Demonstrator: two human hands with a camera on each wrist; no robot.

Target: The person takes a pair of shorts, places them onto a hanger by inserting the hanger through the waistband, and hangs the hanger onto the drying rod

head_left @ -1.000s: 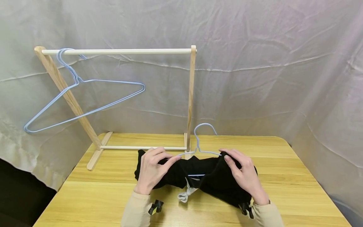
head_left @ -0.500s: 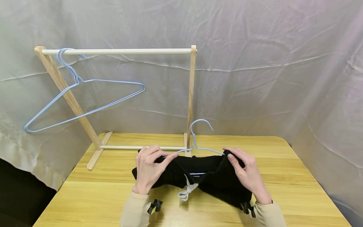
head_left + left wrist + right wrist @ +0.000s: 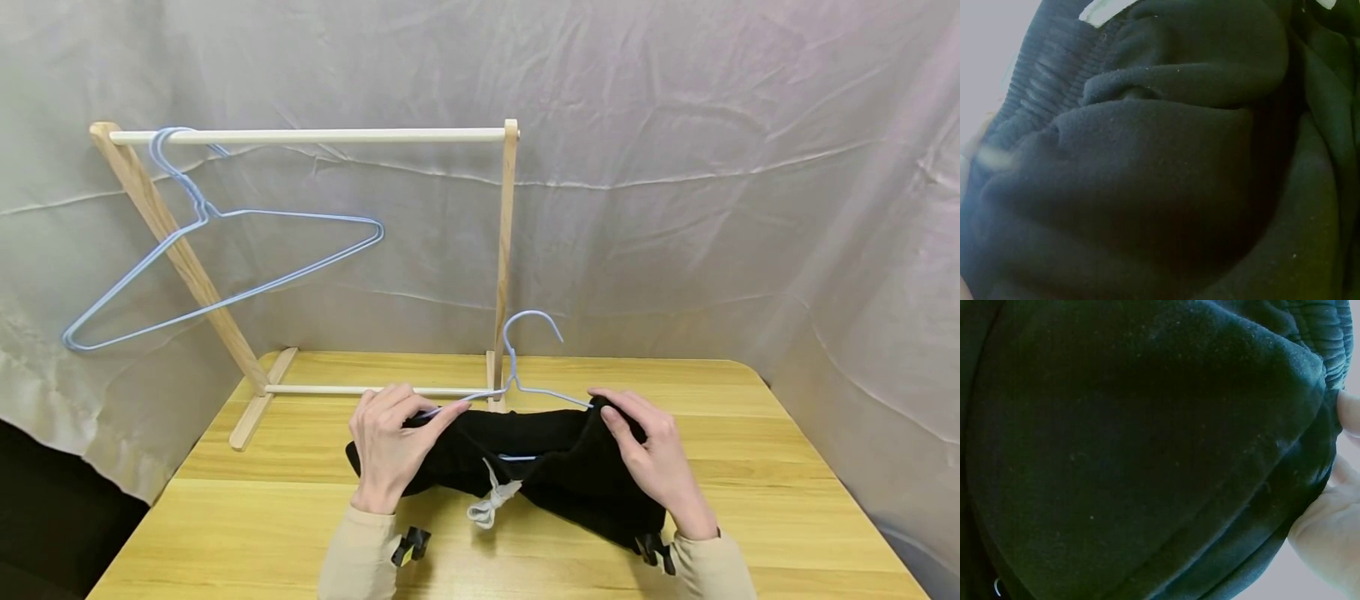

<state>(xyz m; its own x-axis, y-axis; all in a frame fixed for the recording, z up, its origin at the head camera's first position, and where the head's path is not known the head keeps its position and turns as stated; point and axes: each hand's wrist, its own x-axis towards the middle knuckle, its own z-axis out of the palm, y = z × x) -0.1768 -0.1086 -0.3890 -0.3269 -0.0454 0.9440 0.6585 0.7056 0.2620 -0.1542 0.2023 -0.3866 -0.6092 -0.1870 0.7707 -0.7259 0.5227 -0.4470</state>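
Observation:
Black drawstring pants (image 3: 592, 483) lie bunched across the front of the table, their gathered waistband (image 3: 1047, 81) turned up and a light grey drawstring (image 3: 495, 502) tied in a bow in front. A light blue wire hanger (image 3: 512, 367) sits inside the waistband, hook up, with its lower bar showing through the opening. At the left end of the waistband, my left hand (image 3: 390, 446) pinches cloth beside the hanger's shoulder. My right hand (image 3: 654, 454) pinches the opposite end, thumb in front and fingers behind. The hanger's ends are hidden in the cloth.
A wooden clothes rack (image 3: 505, 267) stands behind on the left, with light blue wire hangers (image 3: 300, 275) on its white top rail (image 3: 337, 135). Its foot (image 3: 262, 400) rests on the wooden table (image 3: 750, 500). Grey curtains (image 3: 675, 208) enclose the back and sides.
The hanger's hook has risen and shifted slightly left. My left hand has slid a little left and my right hand a little right, drawing the waistband wider.

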